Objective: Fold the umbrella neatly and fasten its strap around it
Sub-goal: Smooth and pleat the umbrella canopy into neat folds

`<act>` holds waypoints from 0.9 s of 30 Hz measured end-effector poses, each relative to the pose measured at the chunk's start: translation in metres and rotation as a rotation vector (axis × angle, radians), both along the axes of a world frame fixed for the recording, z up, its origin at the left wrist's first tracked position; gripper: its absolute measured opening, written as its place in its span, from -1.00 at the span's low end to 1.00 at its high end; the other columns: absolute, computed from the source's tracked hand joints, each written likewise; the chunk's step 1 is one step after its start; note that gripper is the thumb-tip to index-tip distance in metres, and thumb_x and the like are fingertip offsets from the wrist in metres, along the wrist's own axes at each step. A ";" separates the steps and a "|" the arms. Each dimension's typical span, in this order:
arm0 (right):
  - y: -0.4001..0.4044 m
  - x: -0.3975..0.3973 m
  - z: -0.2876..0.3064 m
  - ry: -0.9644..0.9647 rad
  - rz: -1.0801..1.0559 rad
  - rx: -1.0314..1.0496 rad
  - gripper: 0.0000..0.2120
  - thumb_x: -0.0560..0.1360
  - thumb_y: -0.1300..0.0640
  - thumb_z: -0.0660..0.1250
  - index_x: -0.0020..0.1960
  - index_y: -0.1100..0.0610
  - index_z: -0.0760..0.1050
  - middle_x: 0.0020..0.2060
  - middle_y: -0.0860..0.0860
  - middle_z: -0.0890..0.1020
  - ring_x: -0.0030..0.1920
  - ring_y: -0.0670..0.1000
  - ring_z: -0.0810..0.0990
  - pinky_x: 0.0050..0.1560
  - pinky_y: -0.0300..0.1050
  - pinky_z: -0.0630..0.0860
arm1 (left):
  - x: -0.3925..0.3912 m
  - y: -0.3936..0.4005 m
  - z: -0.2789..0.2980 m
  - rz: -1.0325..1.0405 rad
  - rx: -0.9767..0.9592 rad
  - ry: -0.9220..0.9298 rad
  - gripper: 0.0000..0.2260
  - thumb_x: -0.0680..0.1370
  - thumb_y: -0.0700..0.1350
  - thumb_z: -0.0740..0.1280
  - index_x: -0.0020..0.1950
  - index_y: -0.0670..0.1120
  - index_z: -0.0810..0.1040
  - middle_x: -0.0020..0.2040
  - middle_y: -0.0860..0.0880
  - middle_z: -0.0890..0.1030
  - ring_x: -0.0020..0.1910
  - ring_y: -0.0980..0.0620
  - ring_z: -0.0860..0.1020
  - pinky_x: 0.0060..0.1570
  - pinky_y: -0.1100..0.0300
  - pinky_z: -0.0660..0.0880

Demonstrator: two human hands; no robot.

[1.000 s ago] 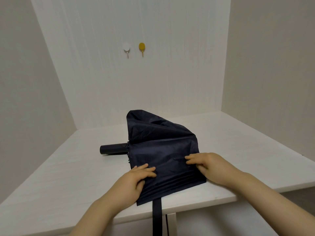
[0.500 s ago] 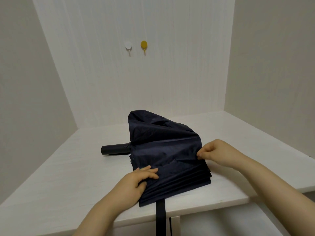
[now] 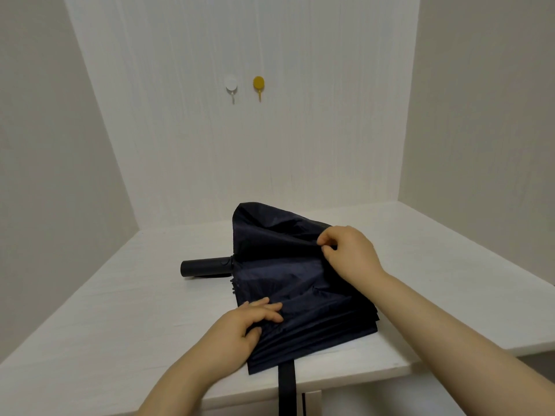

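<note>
Where the umbrella (image 3: 288,283) sprawls mid-frame on the desk (image 3: 120,310): left hand (image 3: 240,325) flat atop folds, fingers straight, right hand (image 3: 348,250) pinching fabric.

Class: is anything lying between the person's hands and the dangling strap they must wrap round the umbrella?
Nothing visible does. The flat black strap hangs free over the white table edge, beside the left hand; the right hand pinches the navy fabric umbrella.
</note>
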State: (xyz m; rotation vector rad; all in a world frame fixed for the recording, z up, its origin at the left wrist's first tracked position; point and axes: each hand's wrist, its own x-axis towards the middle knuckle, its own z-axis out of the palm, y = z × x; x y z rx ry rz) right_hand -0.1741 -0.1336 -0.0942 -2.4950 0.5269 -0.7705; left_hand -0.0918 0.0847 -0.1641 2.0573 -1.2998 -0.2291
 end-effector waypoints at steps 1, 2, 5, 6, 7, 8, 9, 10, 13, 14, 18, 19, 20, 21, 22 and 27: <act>0.000 -0.001 -0.002 -0.014 0.004 -0.019 -0.78 0.47 0.27 0.23 0.02 0.09 0.58 -0.01 -0.04 0.63 0.11 0.01 0.51 0.05 -0.13 0.42 | 0.000 0.000 0.000 0.001 0.000 0.003 -0.49 0.52 -0.39 0.14 0.00 0.29 0.48 0.19 0.44 0.38 0.18 0.70 0.12 0.24 0.64 -0.09; 0.000 -0.004 -0.003 -0.026 0.020 -0.038 -0.79 0.47 0.28 0.23 0.00 0.10 0.59 -0.07 -0.08 0.61 0.09 0.01 0.50 0.03 -0.15 0.40 | 0.000 0.000 0.001 0.002 0.001 0.006 -0.49 0.52 -0.38 0.14 0.00 0.29 0.48 0.19 0.44 0.38 0.17 0.70 0.12 0.25 0.64 -0.08; -0.003 -0.009 -0.011 -0.040 0.074 -0.092 -0.78 0.47 0.28 0.24 0.03 0.11 0.59 -0.20 -0.21 0.54 0.06 0.00 0.49 -0.01 -0.23 0.35 | -0.001 0.001 0.001 0.007 -0.004 0.001 -0.49 0.52 -0.38 0.15 -0.01 0.30 0.48 0.19 0.44 0.39 0.18 0.69 0.13 0.26 0.62 -0.07; -0.005 -0.009 -0.013 -0.031 0.086 -0.119 -0.76 0.47 0.27 0.23 0.06 0.10 0.59 -0.17 -0.15 0.58 0.06 0.01 0.49 -0.01 -0.24 0.35 | -0.001 0.000 0.001 0.011 -0.008 -0.001 -0.49 0.52 -0.38 0.15 -0.01 0.30 0.48 0.18 0.44 0.39 0.17 0.70 0.14 0.25 0.63 -0.07; -0.006 -0.008 -0.016 -0.016 0.096 -0.142 -0.75 0.48 0.26 0.23 0.08 0.09 0.59 -0.11 -0.08 0.62 0.06 0.01 0.49 -0.01 -0.24 0.34 | -0.002 0.001 0.001 0.021 -0.016 0.000 -0.50 0.52 -0.37 0.16 -0.02 0.29 0.49 0.17 0.44 0.41 0.16 0.70 0.16 0.24 0.65 -0.05; -0.008 -0.008 -0.018 -0.002 0.103 -0.159 -0.74 0.48 0.26 0.23 0.10 0.08 0.59 -0.07 -0.04 0.63 0.05 0.02 0.49 -0.01 -0.24 0.34 | -0.003 0.001 0.001 0.035 -0.028 0.004 -0.52 0.51 -0.37 0.18 -0.03 0.28 0.50 0.15 0.43 0.43 0.16 0.69 0.19 0.24 0.64 -0.02; -0.009 -0.007 -0.020 0.004 0.110 -0.165 -0.73 0.49 0.26 0.22 0.10 0.08 0.59 -0.05 -0.02 0.63 0.05 0.03 0.49 -0.01 -0.24 0.34 | -0.004 0.001 0.001 0.053 -0.045 0.011 -0.53 0.51 -0.37 0.19 -0.05 0.26 0.52 0.14 0.41 0.45 0.16 0.67 0.22 0.26 0.62 0.03; -0.009 -0.006 -0.021 0.004 0.114 -0.163 -0.73 0.49 0.25 0.22 0.11 0.08 0.59 -0.04 -0.01 0.63 0.05 0.03 0.49 -0.01 -0.23 0.34 | -0.005 0.002 0.002 0.072 -0.062 0.015 -0.54 0.50 -0.37 0.21 -0.08 0.25 0.54 0.12 0.39 0.49 0.16 0.64 0.26 0.26 0.60 0.08; -0.009 -0.005 -0.022 0.000 0.118 -0.158 -0.71 0.49 0.18 0.25 0.18 0.03 0.56 -0.07 -0.01 0.61 0.02 0.03 0.49 0.01 -0.19 0.38 | -0.009 0.003 0.004 0.135 -0.104 -0.007 -0.56 0.46 -0.37 0.27 -0.19 0.23 0.57 0.05 0.32 0.56 0.15 0.49 0.40 0.14 0.62 0.22; -0.009 -0.005 -0.022 0.000 0.121 -0.167 -0.71 0.49 0.14 0.27 0.19 0.01 0.55 -0.08 -0.01 0.60 0.01 0.03 0.49 0.01 -0.19 0.37 | -0.011 0.004 0.005 0.153 -0.113 -0.015 -0.57 0.45 -0.37 0.29 -0.21 0.22 0.57 0.03 0.31 0.57 0.12 0.44 0.44 0.11 0.61 0.26; -0.009 -0.004 -0.027 -0.007 0.139 -0.214 -0.76 0.50 0.11 0.30 0.14 0.00 0.60 -0.08 0.01 0.59 -0.01 0.05 0.49 -0.01 -0.19 0.35 | -0.014 0.005 0.008 0.229 -0.170 0.033 -0.63 0.44 -0.35 0.29 -0.21 0.15 0.61 -0.14 0.22 0.66 -0.03 0.28 0.57 0.07 0.41 0.44; -0.010 -0.004 -0.029 -0.013 0.142 -0.227 -0.77 0.50 0.13 0.30 0.12 0.01 0.62 -0.10 0.02 0.59 -0.03 0.07 0.50 -0.02 -0.18 0.35 | -0.015 0.005 0.009 0.257 -0.201 0.048 -0.65 0.44 -0.36 0.29 -0.19 0.12 0.61 -0.16 0.19 0.65 -0.08 0.24 0.59 0.04 0.37 0.47; -0.011 -0.004 -0.031 -0.024 0.145 -0.239 -0.78 0.49 0.15 0.30 0.09 0.02 0.63 -0.13 0.03 0.59 -0.06 0.09 0.51 -0.04 -0.17 0.36 | -0.015 0.004 0.011 0.289 -0.240 0.050 -0.68 0.44 -0.37 0.28 -0.18 0.08 0.58 -0.17 0.14 0.65 -0.12 0.20 0.59 0.00 0.35 0.49; -0.011 -0.004 -0.032 -0.037 0.147 -0.250 -0.79 0.48 0.17 0.31 0.06 0.03 0.65 -0.16 0.04 0.59 -0.10 0.11 0.52 -0.08 -0.15 0.36 | -0.015 0.003 0.013 0.326 -0.285 0.038 -0.69 0.43 -0.38 0.27 -0.17 0.06 0.54 -0.20 0.05 0.63 -0.16 0.16 0.58 -0.05 0.37 0.48; -0.011 -0.004 -0.034 -0.049 0.149 -0.265 -0.80 0.46 0.17 0.32 0.02 0.05 0.66 -0.20 0.05 0.58 -0.14 0.12 0.54 -0.12 -0.14 0.36 | -0.016 0.002 0.016 0.368 -0.331 0.020 -0.70 0.42 -0.39 0.28 -0.16 0.05 0.50 -0.24 0.00 0.61 -0.17 0.15 0.57 -0.11 0.40 0.46; -0.011 -0.004 -0.036 -0.063 0.160 -0.256 -0.81 0.43 0.19 0.34 -0.03 0.06 0.68 -0.05 0.08 0.57 -0.09 0.16 0.56 -0.08 -0.07 0.46 | -0.018 -0.001 0.028 0.507 -0.535 -0.013 -0.68 0.44 -0.29 0.36 -0.02 0.12 0.43 0.01 0.18 0.53 0.01 0.29 0.49 -0.10 0.48 0.38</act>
